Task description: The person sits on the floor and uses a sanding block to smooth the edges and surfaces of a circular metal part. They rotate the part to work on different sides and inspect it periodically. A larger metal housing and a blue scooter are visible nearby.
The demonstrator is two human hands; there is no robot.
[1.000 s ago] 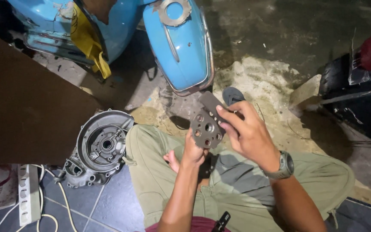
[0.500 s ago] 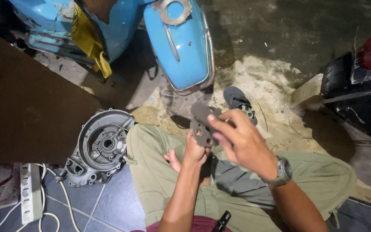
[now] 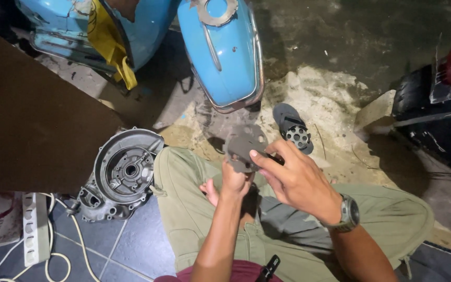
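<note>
Grey plate [image 3: 244, 145] — fingers [image 3: 261, 158] pinching

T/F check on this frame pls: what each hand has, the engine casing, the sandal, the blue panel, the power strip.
1. Both hands hold the flat grey metal plate: true; left hand under it, right hand gripping its edge.
2. The engine casing rests on the person's lap: false; it sits on the floor beside the left leg.
3. A sandal lies on the ground beyond the hands: true.
4. The blue body panel is red: false; it is light blue.
5. The power strip lies at the right edge: false; it is at the left.
</note>
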